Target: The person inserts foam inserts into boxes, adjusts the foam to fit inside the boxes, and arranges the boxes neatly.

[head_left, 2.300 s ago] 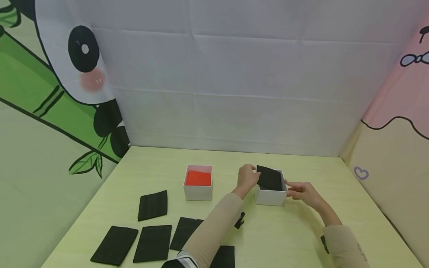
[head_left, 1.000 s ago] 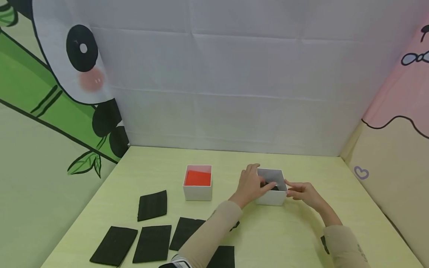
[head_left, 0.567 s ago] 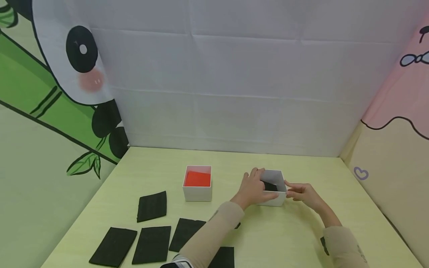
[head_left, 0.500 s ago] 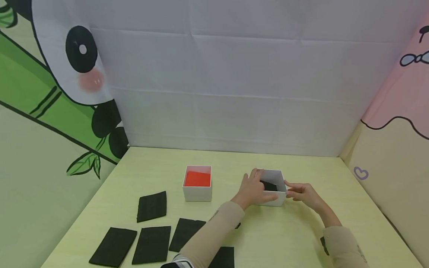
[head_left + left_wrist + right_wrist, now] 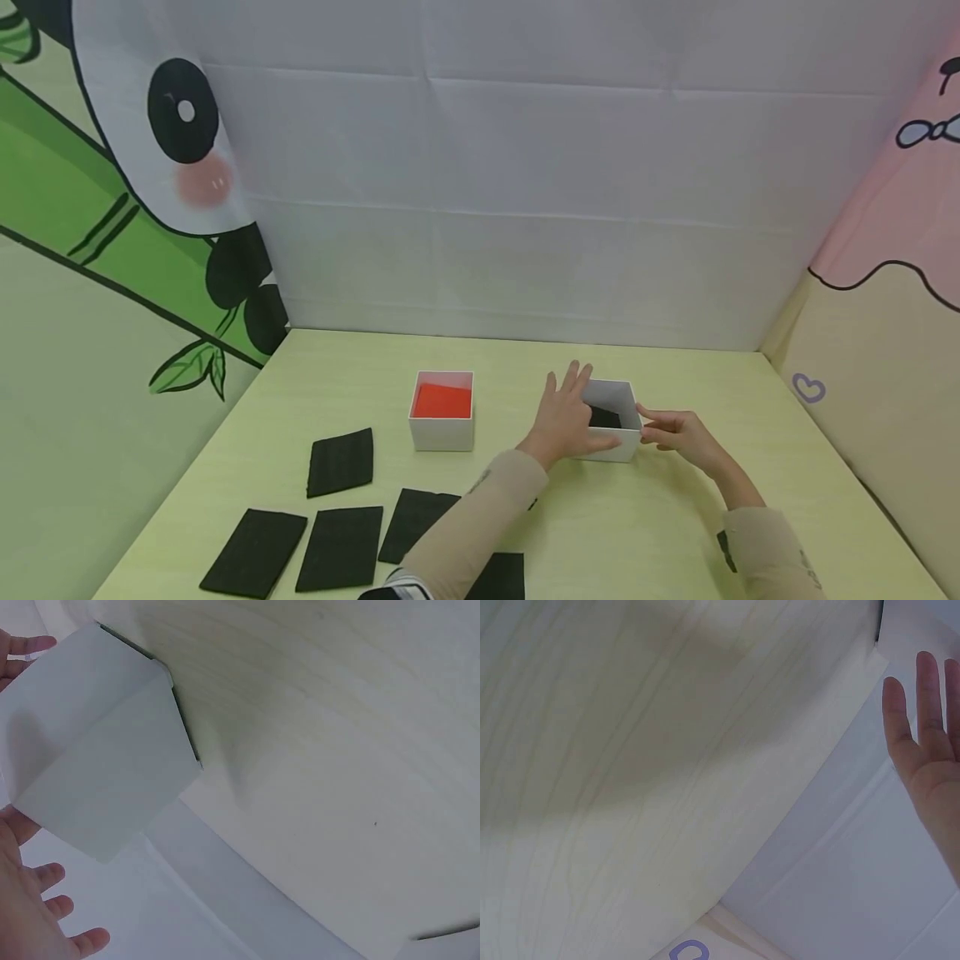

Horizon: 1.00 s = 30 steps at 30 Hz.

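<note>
A white open-topped box [image 5: 615,445] stands right of the table's middle, with a flat black piece [image 5: 604,417] inside that looks like a folded napkin. My left hand [image 5: 562,419] is at the box's left side, fingers spread and straight, thumb across the front wall; it covers part of the box. At the right wall, my right hand [image 5: 678,432] touches the box with extended fingers. The left wrist view shows the box [image 5: 105,750] between the left hand [image 5: 30,900] and the right hand's fingertips [image 5: 30,645]. Straight fingers of the right hand [image 5: 930,757] show in the right wrist view.
A second white box [image 5: 442,433] holding a red folded piece [image 5: 443,401] stands to the left. Several flat black pieces, such as one black square [image 5: 341,462], lie on the yellowish table [image 5: 637,533] at front left. The left sleeve partly covers some. A printed backdrop [image 5: 480,167] stands behind.
The left hand has put the black piece down into the right box and let go. Its fingers have since straightened and lifted. The right hand has stayed at the box's right wall.
</note>
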Motion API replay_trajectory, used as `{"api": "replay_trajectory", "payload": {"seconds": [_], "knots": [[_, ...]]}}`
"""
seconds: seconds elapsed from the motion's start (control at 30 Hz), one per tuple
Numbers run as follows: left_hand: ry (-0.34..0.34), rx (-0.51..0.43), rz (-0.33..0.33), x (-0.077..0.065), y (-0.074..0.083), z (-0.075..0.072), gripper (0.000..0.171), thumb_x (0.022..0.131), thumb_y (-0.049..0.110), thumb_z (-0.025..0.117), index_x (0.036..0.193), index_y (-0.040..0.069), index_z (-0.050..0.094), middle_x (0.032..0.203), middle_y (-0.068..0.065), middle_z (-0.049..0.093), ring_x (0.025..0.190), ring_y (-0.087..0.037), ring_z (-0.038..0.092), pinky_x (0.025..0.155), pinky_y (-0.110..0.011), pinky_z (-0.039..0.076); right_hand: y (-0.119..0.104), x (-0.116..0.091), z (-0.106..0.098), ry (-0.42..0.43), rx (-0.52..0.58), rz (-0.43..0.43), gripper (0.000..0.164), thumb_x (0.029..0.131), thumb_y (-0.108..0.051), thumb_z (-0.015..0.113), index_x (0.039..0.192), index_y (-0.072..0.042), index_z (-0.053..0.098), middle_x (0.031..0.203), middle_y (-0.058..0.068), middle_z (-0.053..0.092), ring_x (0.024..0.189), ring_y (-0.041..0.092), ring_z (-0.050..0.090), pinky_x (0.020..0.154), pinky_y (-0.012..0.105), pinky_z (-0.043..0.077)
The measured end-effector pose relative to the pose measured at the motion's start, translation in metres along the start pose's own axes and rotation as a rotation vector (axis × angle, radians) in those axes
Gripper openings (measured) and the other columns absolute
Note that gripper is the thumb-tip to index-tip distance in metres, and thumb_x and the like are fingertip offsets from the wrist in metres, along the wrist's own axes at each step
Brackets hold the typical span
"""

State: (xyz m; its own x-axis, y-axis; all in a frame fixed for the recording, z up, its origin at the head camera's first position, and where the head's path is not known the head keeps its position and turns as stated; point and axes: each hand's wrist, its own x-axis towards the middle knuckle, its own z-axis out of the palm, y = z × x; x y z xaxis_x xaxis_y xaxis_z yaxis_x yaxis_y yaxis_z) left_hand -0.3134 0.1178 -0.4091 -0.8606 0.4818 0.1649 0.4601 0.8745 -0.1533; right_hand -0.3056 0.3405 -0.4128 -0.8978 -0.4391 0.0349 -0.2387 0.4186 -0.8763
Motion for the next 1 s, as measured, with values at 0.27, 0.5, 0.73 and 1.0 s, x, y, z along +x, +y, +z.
{"api": "replay_trajectory", "payload": {"seconds": [0.27,0.5,0.73,1.0], "knots": [[-0.101,0.105,0.024,0.0017,0.0043,0.0013,0.066,0.068,0.083,0.032,0.082,0.031,0.071,0.148,-0.003,0.012,0.133,-0.027,0.002,0.099,-0.051,0.017,-0.0003,-0.0003,0.0011,-0.010,0.005,-0.002,0.050,0.086,-0.012,0.058,0.123,0.015,0.038,0.108,0.035,0.051,0.083,0.022,0.063,0.069,0.043,0.047],[-0.131,0.107,-0.010,0.0044,0.0075,0.0013,0.069,0.066,0.084,0.032,0.089,0.032,0.070,0.148,-0.001,0.013,0.134,-0.027,0.002,0.098,-0.053,0.018,0.0011,-0.0003,-0.0001,0.004,-0.008,0.005,0.049,0.086,-0.012,0.058,0.124,0.013,0.039,0.108,0.033,0.053,0.083,0.026,0.062,0.069,0.042,0.047],[-0.155,0.088,-0.035,0.0054,0.0083,0.0021,0.067,0.066,0.083,0.034,0.091,0.033,0.070,0.148,-0.002,0.013,0.134,-0.026,0.002,0.099,-0.052,0.016,-0.0006,0.0007,0.0000,0.008,-0.001,0.021,0.049,0.086,-0.011,0.059,0.124,0.012,0.039,0.108,0.033,0.053,0.082,0.024,0.062,0.069,0.042,0.047],[-0.160,0.043,-0.032,0.0037,0.0075,0.0000,0.063,0.069,0.080,0.038,0.088,0.029,0.070,0.146,-0.007,0.018,0.133,-0.027,0.008,0.099,-0.050,0.020,-0.0014,-0.0002,-0.0024,-0.015,0.031,0.017,0.051,0.086,-0.012,0.059,0.126,0.014,0.038,0.111,0.034,0.051,0.083,0.015,0.062,0.073,0.045,0.047]]}}
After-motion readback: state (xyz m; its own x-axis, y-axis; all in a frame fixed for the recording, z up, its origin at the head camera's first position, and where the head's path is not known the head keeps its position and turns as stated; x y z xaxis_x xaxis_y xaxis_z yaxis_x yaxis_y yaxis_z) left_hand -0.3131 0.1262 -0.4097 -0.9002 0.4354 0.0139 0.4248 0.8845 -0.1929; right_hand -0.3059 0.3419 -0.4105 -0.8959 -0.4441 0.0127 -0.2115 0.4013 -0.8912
